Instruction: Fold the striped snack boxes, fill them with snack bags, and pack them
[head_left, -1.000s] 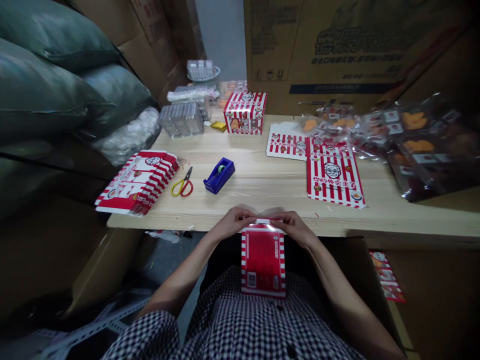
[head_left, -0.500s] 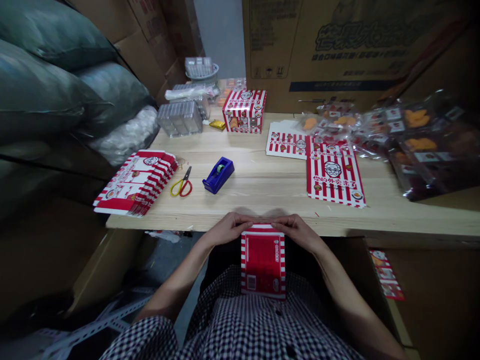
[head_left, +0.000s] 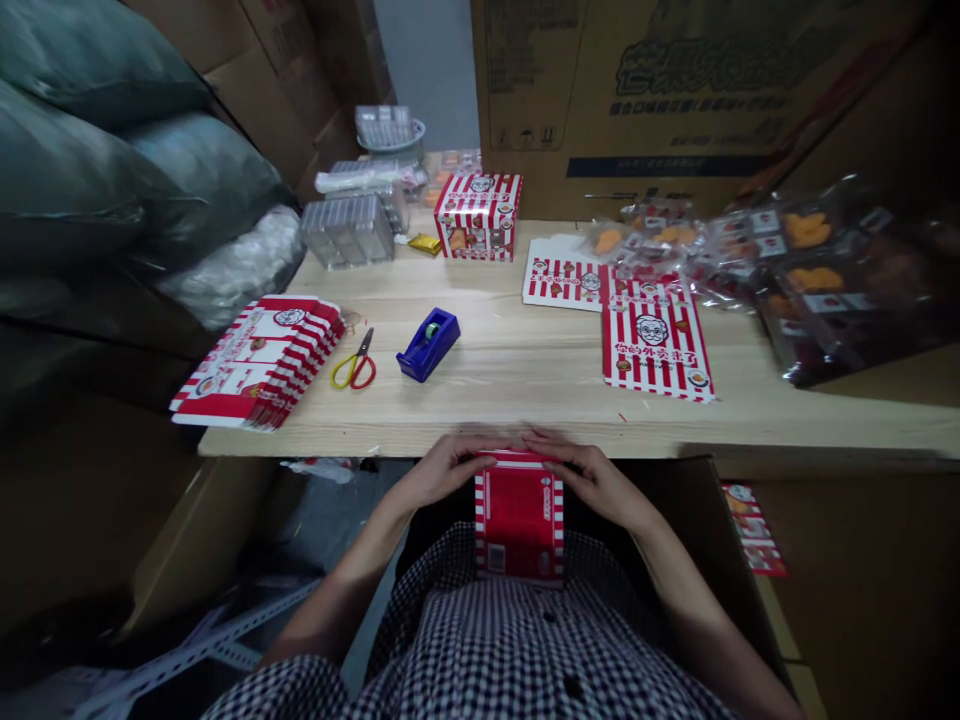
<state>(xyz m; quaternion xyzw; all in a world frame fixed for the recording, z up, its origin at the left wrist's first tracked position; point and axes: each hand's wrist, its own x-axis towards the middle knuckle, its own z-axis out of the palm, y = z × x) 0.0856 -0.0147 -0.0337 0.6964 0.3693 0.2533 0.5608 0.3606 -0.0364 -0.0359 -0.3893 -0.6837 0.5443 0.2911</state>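
Note:
A red box with striped edges rests upright against my checked shirt, below the table's front edge. My left hand grips its top left corner, thumb on the near face and fingers over the far side. At the top right corner my right hand holds it the same way, its fingertips slightly blurred. Both sets of fingers nearly meet along the top edge. The far side of the box is hidden.
On the table lie scissors, a blue tape dispenser, flat striped boxes at left and right, and packaged snacks. An assembled box and clear plastic cases stand behind.
My fingers have shifted along the box's top edge, the right ones lifting a little. The whole view has moved slightly, with the table things lying a bit further left and up.

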